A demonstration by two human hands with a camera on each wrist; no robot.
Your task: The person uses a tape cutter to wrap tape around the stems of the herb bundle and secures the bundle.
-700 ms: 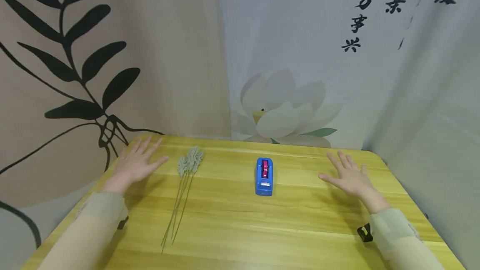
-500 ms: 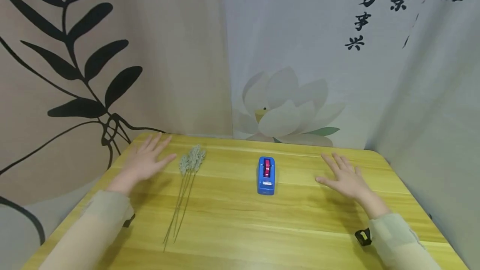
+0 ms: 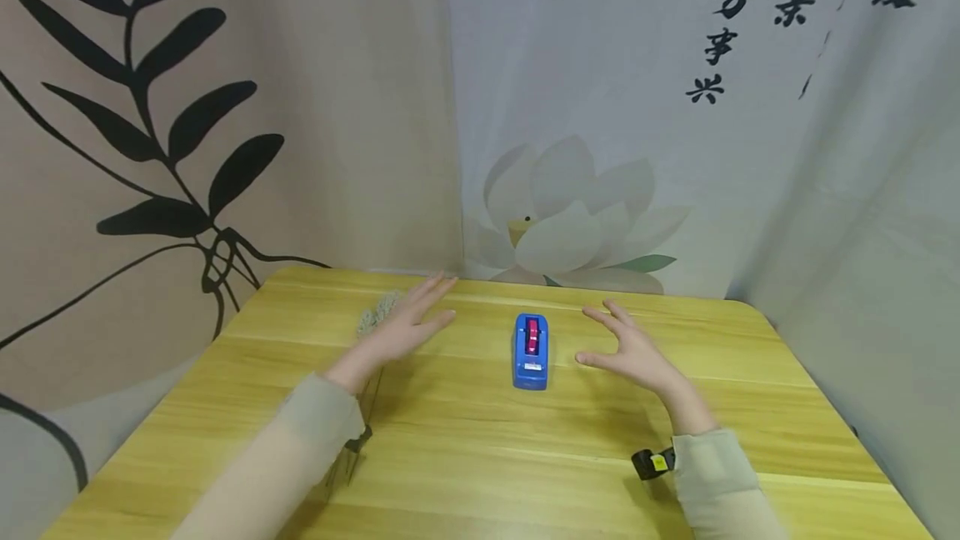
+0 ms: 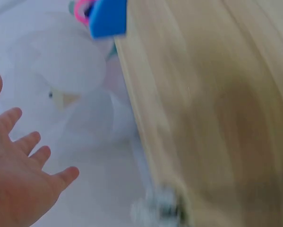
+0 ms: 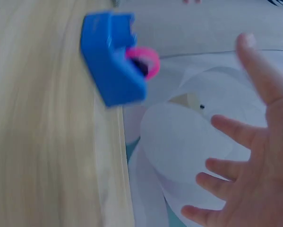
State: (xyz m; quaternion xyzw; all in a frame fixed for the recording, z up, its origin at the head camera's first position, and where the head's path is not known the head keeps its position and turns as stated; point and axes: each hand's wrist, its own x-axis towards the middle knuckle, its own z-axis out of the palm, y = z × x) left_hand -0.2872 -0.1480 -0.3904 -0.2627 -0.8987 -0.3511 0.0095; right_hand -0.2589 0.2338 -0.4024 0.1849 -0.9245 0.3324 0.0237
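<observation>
A blue tape dispenser (image 3: 531, 373) with a pink roll in it stands at the middle of the wooden table. My left hand (image 3: 405, 327) is in the air left of the dispenser, fingers spread and nothing held. It partly covers a small bunch of dried flowers (image 3: 375, 312) with thin stems. To the right of the dispenser hovers my right hand (image 3: 633, 352), its thumb and fingers apart and pointing toward it. In the right wrist view the dispenser (image 5: 108, 61) shows side-on, apart from the fingers. The left wrist view catches only one blue corner of the dispenser (image 4: 108, 19).
The wooden table (image 3: 465, 473) ends at a pale curtain (image 3: 360, 107) printed with dark leaves, a lotus and black characters. Small black devices sit at both cuffs, one being the right wrist device (image 3: 654, 462).
Both hands have moved inward toward the tape dispenser, the left one farther, passing over the dried flowers. The dispenser and flowers stay where they were.
</observation>
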